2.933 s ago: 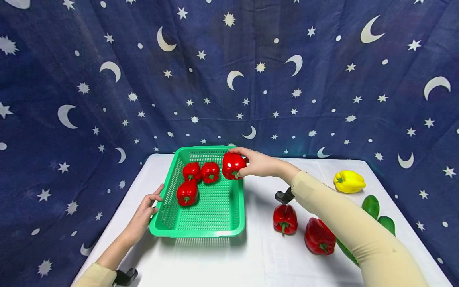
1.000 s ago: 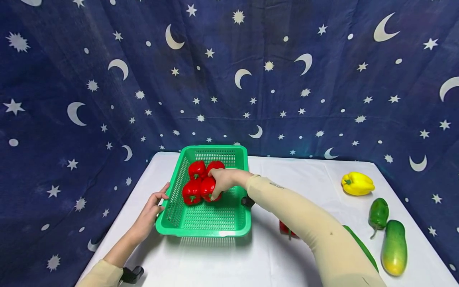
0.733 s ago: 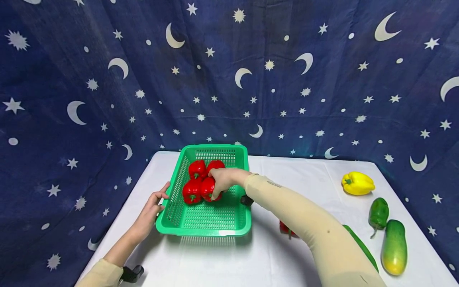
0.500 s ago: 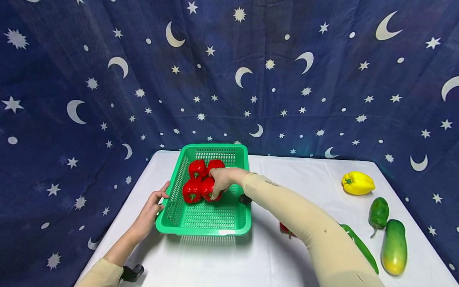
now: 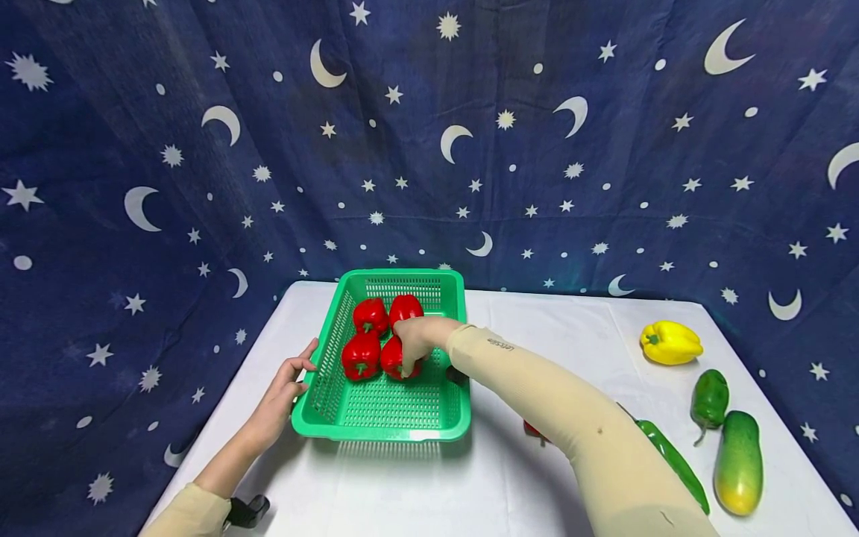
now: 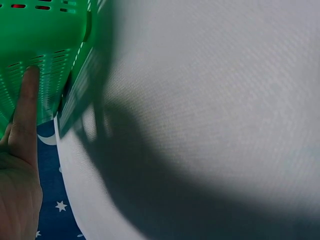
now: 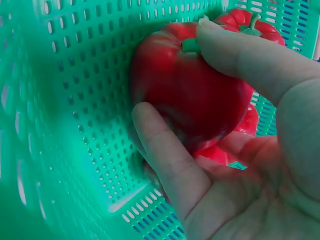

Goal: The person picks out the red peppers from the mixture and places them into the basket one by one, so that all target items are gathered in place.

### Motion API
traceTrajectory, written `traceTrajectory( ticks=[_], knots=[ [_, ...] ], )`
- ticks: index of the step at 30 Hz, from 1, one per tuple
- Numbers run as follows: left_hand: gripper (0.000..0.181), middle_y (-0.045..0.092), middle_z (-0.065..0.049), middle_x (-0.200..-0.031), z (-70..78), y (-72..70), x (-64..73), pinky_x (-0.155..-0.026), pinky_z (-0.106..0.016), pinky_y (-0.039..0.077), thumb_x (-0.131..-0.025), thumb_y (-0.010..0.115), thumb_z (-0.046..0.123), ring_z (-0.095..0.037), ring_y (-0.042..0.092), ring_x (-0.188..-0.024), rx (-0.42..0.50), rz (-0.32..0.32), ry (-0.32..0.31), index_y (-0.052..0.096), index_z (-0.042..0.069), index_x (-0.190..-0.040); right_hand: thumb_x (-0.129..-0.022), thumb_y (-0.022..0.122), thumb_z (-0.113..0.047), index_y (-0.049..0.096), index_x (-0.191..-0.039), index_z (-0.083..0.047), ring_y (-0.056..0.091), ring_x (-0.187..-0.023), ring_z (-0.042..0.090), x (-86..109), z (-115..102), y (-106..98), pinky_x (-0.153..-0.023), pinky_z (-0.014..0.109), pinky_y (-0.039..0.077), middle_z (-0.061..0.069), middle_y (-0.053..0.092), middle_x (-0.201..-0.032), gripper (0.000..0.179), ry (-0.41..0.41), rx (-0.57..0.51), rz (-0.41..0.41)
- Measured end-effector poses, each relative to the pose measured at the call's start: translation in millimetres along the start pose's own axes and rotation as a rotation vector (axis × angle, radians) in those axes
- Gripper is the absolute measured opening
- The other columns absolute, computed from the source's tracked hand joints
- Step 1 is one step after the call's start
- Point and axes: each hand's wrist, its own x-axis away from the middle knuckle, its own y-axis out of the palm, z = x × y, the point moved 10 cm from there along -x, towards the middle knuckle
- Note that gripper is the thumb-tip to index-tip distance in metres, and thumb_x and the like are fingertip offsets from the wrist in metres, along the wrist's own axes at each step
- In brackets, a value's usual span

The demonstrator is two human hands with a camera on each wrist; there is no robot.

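My right hand (image 5: 417, 340) reaches into the green plastic basket (image 5: 382, 434) and grips a red bell pepper (image 5: 396, 359). In the right wrist view, the thumb lies by the stem of that bell pepper (image 7: 200, 95) and a finger presses its side. Beside it sit other red bell peppers, one at front left (image 5: 361, 356), one at back left (image 5: 370, 316) and one at the back (image 5: 406, 307), partly behind my hand. My left hand (image 5: 274, 403) touches the basket's left rim with fairly straight fingers. One finger (image 6: 27, 100) extends along the outer wall in the left wrist view.
A red bell pepper (image 5: 533, 430) is mostly hidden under my right forearm. Farther right on the white-covered table lie a yellow bell pepper (image 5: 671, 343), a long green chili pepper (image 5: 676, 459), a dark green pepper (image 5: 708, 399) and an oblong green-yellow vegetable (image 5: 738, 462).
My right hand has brought the bell pepper from the basket's right rim down among the others. Lately it has shifted slightly right, and the back pepper shows more. The left hand stays at the rim.
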Motion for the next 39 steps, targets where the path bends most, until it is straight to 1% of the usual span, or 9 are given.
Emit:
traceTrajectory(
  ticks=[5,10,13,17,22,29,33,37,39],
  knots=[
    [0.027,0.015,-0.017,-0.169,1.7,0.9,-0.7,-0.105,-0.015,0.024,-0.094,0.032,-0.007,-0.041,-0.001,-0.153,0.009,-0.005,0.002,0.038,-0.006,-0.120,-0.079,0.088,-0.018,0.053,-0.109,-0.010,0.069,-0.084,0.025,2.2,-0.1,-2.3,-0.078,0.035,0.057,0.006,0.059,-0.099,0.047,0.005,0.033,0.024],
    [0.028,0.014,-0.018,-0.169,2.0,1.9,-1.5,-0.102,-0.014,0.026,-0.093,0.032,-0.008,-0.042,-0.002,-0.153,0.014,-0.010,0.003,0.037,-0.007,-0.121,-0.078,0.088,-0.019,0.052,-0.104,-0.011,0.065,-0.077,0.023,5.8,-0.7,-4.6,-0.078,0.036,0.057,0.006,0.059,-0.094,0.045,0.017,0.069,0.049],
    [0.028,0.014,-0.018,-0.169,2.3,2.6,-2.3,-0.102,-0.014,0.026,-0.093,0.032,-0.008,-0.041,-0.002,-0.153,0.016,-0.011,0.003,0.037,-0.007,-0.121,-0.078,0.089,-0.021,0.051,-0.102,-0.012,0.061,-0.068,0.020,8.3,-0.7,-6.0,-0.072,0.032,0.056,0.005,0.059,-0.089,0.045,0.028,0.113,0.066],
    [0.028,0.014,-0.017,-0.169,1.5,2.9,-3.3,-0.102,-0.014,0.026,-0.093,0.032,-0.007,-0.041,-0.002,-0.153,0.011,-0.011,-0.006,0.037,-0.006,-0.121,-0.078,0.089,-0.024,0.051,-0.106,-0.012,0.056,-0.065,0.017,12.0,-1.0,-6.7,-0.063,0.028,0.049,0.004,0.059,-0.086,0.049,0.042,0.195,0.085],
    [0.028,0.015,-0.017,-0.169,-0.1,2.3,-2.6,-0.102,-0.013,0.026,-0.093,0.032,-0.008,-0.041,-0.001,-0.153,0.002,-0.003,-0.009,0.038,-0.006,-0.121,-0.076,0.090,-0.028,0.051,-0.118,-0.012,0.059,-0.077,0.018,11.0,1.0,-3.1,-0.067,0.029,0.050,0.003,0.061,-0.092,0.060,0.067,0.242,0.081],
    [0.028,0.015,-0.016,-0.169,-1.2,3.0,-1.7,-0.102,-0.014,0.027,-0.093,0.032,-0.008,-0.041,0.000,-0.153,0.002,0.001,-0.012,0.037,-0.006,-0.121,-0.075,0.090,-0.033,0.050,-0.123,-0.012,0.059,-0.092,0.018,7.9,1.0,-0.5,-0.079,0.032,0.052,0.003,0.062,-0.097,0.066,0.076,0.284,0.098],
    [0.028,0.015,-0.016,-0.169,-1.1,3.8,-1.4,-0.102,-0.014,0.025,-0.093,0.033,-0.008,-0.041,0.000,-0.153,-0.002,0.003,-0.013,0.038,-0.006,-0.121,-0.077,0.089,-0.038,0.051,-0.127,-0.011,0.059,-0.093,0.017,11.5,0.0,-2.2,-0.082,0.033,0.051,0.002,0.063,-0.100,0.069,0.071,0.276,0.087],
    [0.029,0.015,-0.017,-0.169,-1.9,2.7,-0.6,-0.101,-0.014,0.026,-0.093,0.032,-0.008,-0.042,0.000,-0.153,-0.002,0.010,-0.015,0.038,-0.007,-0.121,-0.081,0.084,-0.041,0.053,-0.116,-0.012,0.057,-0.076,0.017,19.2,-3.3,-10.5,-0.072,0.033,0.049,0.003,0.061,-0.090,0.055,0.031,0.210,0.061],
    [0.029,0.015,-0.018,-0.169,-2.6,1.5,0.3,-0.101,-0.014,0.027,-0.092,0.032,-0.009,-0.042,0.000,-0.153,0.001,0.015,-0.018,0.038,-0.007,-0.121,-0.085,0.080,-0.041,0.054,-0.114,-0.012,0.056,-0.073,0.017,23.6,-6.6,-17.2,-0.071,0.033,0.048,0.003,0.060,-0.090,0.049,-0.008,0.188,0.060]
  ],
)
